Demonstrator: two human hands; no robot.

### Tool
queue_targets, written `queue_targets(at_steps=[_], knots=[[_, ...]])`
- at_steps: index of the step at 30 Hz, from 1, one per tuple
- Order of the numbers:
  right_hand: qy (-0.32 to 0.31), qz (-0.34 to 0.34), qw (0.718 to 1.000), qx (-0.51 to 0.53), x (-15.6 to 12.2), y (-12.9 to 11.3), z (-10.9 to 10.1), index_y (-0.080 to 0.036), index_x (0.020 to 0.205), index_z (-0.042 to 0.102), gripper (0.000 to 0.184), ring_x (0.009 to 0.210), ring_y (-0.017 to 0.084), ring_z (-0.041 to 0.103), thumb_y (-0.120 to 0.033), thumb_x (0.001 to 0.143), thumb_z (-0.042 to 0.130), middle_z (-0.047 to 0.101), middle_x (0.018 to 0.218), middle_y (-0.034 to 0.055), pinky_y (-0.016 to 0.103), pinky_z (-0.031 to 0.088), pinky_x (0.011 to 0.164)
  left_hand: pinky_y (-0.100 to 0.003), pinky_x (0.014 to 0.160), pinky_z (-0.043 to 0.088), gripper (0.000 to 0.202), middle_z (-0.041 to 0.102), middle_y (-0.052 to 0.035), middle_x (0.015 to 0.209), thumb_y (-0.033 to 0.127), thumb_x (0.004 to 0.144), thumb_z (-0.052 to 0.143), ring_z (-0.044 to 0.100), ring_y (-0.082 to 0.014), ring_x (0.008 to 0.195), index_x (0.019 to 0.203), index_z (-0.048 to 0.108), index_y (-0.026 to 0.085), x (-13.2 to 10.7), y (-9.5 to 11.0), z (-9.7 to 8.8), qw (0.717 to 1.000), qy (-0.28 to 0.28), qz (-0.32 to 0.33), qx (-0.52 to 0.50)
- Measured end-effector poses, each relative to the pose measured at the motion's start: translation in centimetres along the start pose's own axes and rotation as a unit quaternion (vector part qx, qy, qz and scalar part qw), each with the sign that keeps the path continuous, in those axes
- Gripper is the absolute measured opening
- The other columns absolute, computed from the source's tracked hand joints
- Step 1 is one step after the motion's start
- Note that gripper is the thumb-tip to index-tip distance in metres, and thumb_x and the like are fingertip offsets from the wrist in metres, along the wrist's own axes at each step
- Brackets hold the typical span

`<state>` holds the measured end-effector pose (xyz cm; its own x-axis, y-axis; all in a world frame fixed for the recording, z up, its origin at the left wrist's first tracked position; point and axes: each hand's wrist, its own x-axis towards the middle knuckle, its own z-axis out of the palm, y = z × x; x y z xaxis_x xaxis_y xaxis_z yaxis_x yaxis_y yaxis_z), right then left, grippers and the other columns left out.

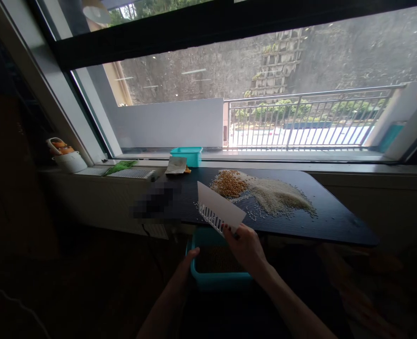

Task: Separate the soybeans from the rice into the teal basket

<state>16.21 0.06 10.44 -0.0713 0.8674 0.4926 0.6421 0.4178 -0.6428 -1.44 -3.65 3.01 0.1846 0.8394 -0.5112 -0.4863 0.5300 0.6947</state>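
My right hand (246, 247) is closed on a white slotted scoop (219, 210), lifted above the near edge of the black tabletop (335, 221). My left hand (189, 262) grips the left rim of a teal tray (215, 278) held just below the table edge; brownish grains lie in it. On the tabletop lie a heap of yellow-brown grains (229, 182) and, touching it on the right, a bigger heap of white rice (279, 195), with loose grains scattered around.
A second teal tray (187, 156) and a small paper packet (176, 165) sit on the window ledge behind the table. At the far left stand a white bowl (70, 161) and a green item (119, 166). A big window shows a railing outside.
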Motion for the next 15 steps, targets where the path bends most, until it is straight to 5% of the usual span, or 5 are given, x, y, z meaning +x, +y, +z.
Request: queue_targets(at_steps=[6,15], knots=[[-0.01,0.013,1.0,-0.024,-0.1,1.0,-0.7,-0.016,0.072,0.07,0.038,0.065,0.019,0.065,-0.037,0.086,0.042,0.07,0.072,0.0076,0.023,0.039,0.051,-0.04,0.094,0.048,0.062,0.06,-0.0125,0.125,0.042,0.081,0.06,0.056,-0.0305,0.116,0.135,0.045,0.015,0.0,0.0,0.2,1.0,0.018,0.001,-0.022],[0.057,0.141,0.971,-0.182,0.9,7.6,-8.3,-0.018,0.067,0.07,0.039,0.063,0.023,0.065,-0.046,0.081,0.046,0.069,0.065,0.0109,0.027,0.038,0.051,-0.038,0.097,0.046,0.061,0.058,-0.0131,0.128,0.044,0.081,0.059,0.051,-0.0292,0.122,0.132,0.048,0.014,0.3,0.0,-0.1,1.0,-0.013,-0.002,-0.023]])
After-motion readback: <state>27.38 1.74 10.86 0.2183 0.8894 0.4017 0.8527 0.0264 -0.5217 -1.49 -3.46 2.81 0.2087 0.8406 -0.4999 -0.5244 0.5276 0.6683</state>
